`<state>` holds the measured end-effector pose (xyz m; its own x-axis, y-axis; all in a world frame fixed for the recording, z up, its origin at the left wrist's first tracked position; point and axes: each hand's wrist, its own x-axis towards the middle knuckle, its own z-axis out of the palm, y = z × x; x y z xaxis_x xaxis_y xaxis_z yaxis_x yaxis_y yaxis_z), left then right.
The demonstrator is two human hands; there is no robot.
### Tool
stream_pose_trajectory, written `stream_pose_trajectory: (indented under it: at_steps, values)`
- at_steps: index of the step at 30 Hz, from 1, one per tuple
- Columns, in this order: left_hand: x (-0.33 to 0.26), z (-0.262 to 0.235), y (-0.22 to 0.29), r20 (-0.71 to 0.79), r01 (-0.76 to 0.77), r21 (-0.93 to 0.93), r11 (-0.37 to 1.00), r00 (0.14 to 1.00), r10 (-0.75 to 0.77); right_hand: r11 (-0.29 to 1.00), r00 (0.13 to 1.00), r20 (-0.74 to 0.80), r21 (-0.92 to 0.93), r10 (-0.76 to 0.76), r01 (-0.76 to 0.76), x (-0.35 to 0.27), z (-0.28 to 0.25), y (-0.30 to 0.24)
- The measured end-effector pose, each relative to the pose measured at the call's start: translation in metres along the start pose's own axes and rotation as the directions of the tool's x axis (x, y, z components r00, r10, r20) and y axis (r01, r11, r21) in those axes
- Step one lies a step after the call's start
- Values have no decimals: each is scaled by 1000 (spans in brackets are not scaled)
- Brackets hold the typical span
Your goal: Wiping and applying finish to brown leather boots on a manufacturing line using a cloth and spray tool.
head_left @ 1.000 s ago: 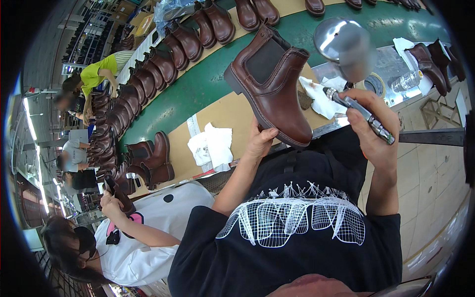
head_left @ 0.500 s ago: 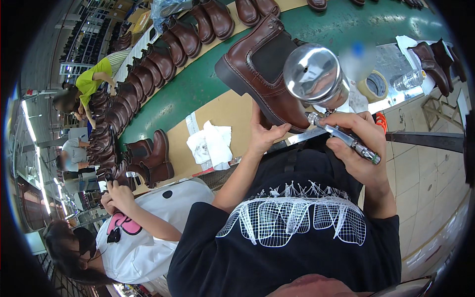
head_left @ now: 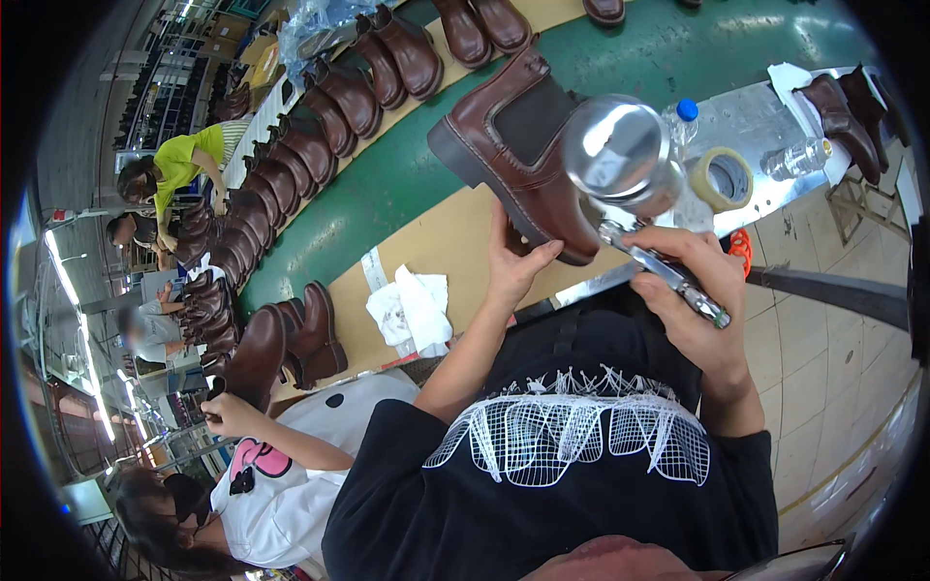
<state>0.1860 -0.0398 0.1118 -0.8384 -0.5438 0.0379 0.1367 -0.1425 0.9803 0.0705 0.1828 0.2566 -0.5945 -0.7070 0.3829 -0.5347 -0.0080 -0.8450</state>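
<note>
My left hand (head_left: 515,259) grips a dark brown ankle boot (head_left: 562,215) by the sole near its toe. The boot is tilted, with its black elastic side panel showing and its shaft pointing up and away. In my right hand (head_left: 697,295) is a spray gun (head_left: 668,276), the fingers wrapped around its slim metal body. Its round, shiny metal cup (head_left: 615,150) hides part of the boot. The nozzle end is close beside the boot's toe; whether any spray comes out I cannot tell.
A white cloth (head_left: 417,308) lies on the brown board (head_left: 465,266). Rows of brown boots (head_left: 334,111) line the green bench (head_left: 412,160). To the right are a tape roll (head_left: 725,179) and a clear bottle (head_left: 799,158). At left a co-worker's hand (head_left: 232,414) holds a boot.
The co-worker at left now holds up a boot. My view has shifted slightly; my hands keep the same hold on the boot and spray gun.
</note>
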Motion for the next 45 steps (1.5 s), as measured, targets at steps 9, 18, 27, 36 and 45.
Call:
stream_pose_trajectory:
  at_steps: [9, 18, 27, 36, 45]
  values:
    - [95, -10, -9, 97, 363, -534, 763, 924, -371, 800, 949, 63, 522, 309, -295, 2, -32, 39]
    - [389, 23, -56, 230, 339, -726, 599, 939, -254, 684, 863, 173, 545, 474, -485, 34, -23, 81]
    - [423, 34, -116, -65, 493, -438, 751, 816, -574, 691, 844, 219, 493, 489, -528, 45, -14, 96]
    - [416, -40, -106, -473, 182, -488, 853, 766, -435, 686, 834, 253, 479, 490, -548, 41, -9, 89]
    - [470, -37, -71, -247, 356, -531, 769, 803, -542, 669, 826, 214, 498, 522, -552, 41, 5, 83]
